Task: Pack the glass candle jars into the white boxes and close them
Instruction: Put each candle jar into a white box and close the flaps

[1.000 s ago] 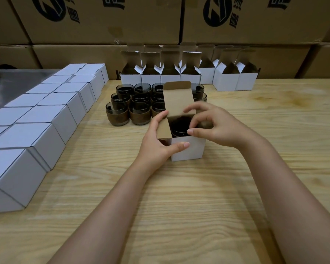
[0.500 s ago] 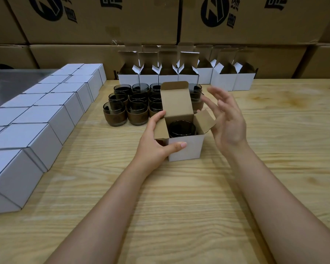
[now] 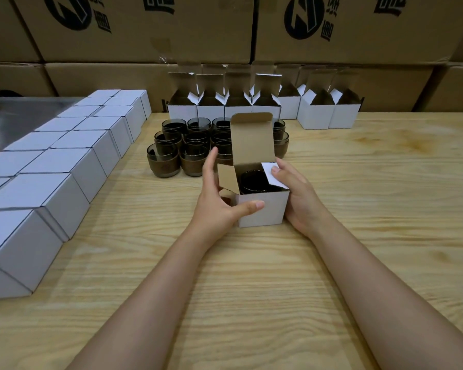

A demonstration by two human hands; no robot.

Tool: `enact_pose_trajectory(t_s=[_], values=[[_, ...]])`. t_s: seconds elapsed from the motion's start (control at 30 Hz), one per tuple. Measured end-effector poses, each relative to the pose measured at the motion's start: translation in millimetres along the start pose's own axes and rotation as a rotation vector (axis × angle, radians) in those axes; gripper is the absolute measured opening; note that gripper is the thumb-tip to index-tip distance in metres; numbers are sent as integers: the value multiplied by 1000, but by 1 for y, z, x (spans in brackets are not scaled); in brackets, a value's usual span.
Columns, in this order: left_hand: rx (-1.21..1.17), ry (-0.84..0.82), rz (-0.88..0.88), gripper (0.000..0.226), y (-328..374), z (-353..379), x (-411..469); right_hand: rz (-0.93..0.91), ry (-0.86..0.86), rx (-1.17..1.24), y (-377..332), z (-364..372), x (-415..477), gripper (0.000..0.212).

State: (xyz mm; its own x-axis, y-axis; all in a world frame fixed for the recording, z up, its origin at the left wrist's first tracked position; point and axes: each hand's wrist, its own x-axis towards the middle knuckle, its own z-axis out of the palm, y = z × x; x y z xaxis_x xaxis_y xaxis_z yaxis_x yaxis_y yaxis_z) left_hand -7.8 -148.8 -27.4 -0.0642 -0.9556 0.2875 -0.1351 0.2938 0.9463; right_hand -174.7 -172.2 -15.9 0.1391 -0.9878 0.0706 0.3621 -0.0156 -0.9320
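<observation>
Closely, left hand (image 3: 215,206), right hand (image 3: 301,200) clasping box (image 3: 263,210)

**What the box and the picture edges hide**

The white box (image 3: 262,209) covers the body of the jar (image 3: 254,180) inside it; only the dark rim shows. Most fingers of the right grip (image 3: 297,198) lie behind the box's right wall, out of sight. The raised lid (image 3: 251,140) hides part of the loose jars (image 3: 193,153) behind it. The left edge cuts the row of closed boxes (image 3: 19,236), and the top edge cuts the printed marks on the brown cartons (image 3: 145,28). The open boxes (image 3: 211,110) at the back are too dark inside to tell their contents.
</observation>
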Motion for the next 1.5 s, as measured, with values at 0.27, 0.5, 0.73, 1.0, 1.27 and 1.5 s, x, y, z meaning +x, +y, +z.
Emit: enact_pose_trajectory(t_s=[0.27, 0.5, 0.73, 1.0, 1.27, 1.5], values=[[-20, -21, 18, 74, 3, 3, -1, -44, -23, 6, 3, -2, 3, 24], [-21, -22, 30, 53, 6, 6, -2, -73, -85, -53, 0, -3, 2, 36], [-9, -22, 24, 54, 9, 5, -3, -114, -86, -19, -2, -3, -2, 62], [7, -17, 6, 58, 7, 4, -1, -133, -158, -23, -5, 1, -3, 85], [-26, 4, 26, 58, 7, 5, -2, -131, -148, -38, -1, -7, -2, 25], [-92, 40, -13, 60, 2, 3, 0, -135, -128, -60, -1, -9, -2, 9]])
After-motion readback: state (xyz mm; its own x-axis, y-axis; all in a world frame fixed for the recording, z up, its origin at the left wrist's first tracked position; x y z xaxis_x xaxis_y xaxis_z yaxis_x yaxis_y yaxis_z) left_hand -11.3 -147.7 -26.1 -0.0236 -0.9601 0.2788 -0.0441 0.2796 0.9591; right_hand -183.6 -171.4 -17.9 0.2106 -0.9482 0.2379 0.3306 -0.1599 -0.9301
